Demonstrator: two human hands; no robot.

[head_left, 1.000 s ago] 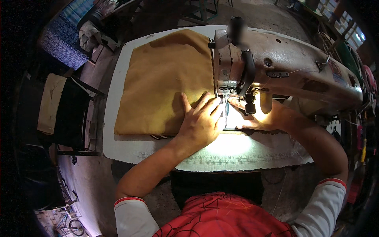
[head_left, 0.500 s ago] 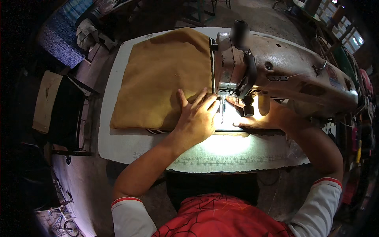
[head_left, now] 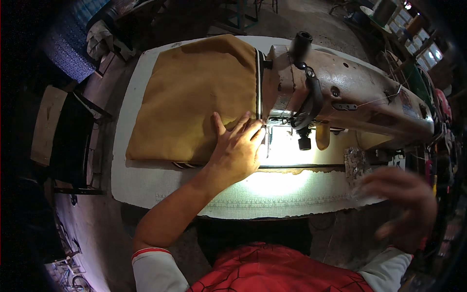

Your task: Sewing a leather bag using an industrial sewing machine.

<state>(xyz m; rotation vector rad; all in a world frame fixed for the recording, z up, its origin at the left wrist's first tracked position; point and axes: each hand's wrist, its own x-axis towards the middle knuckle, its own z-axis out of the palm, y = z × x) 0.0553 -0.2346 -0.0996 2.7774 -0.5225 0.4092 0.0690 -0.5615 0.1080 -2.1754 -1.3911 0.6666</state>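
Observation:
My left hand [head_left: 234, 148] lies with fingers spread on a brown cloth piece [head_left: 194, 97], just left of the needle area of a sewing machine [head_left: 350, 80]. A black and white edging [head_left: 259, 82] runs along the cloth's right side, beside the machine head. Under the bright lamp light, pale material [head_left: 292, 151] with a dark front edge extends rightward beneath the machine arm. My right hand [head_left: 406, 202], blurred by motion, is off the cloth, above the worktop's right front corner. Its fingers are stretched and the thumb stands apart, with nothing visible between them.
The white worktop [head_left: 146, 177] has a printed ruler strip along its front edge. A crumpled, shiny patch [head_left: 355, 163] sits near its right end. A chair [head_left: 63, 136] stands to the left, with blue patterned cloth [head_left: 73, 53] behind it. Thread spools [head_left: 384, 12] stand at the back right.
My right hand has left the material by the needle and swung right and toward me. My left hand stays on the cloth. The whole view has shifted slightly.

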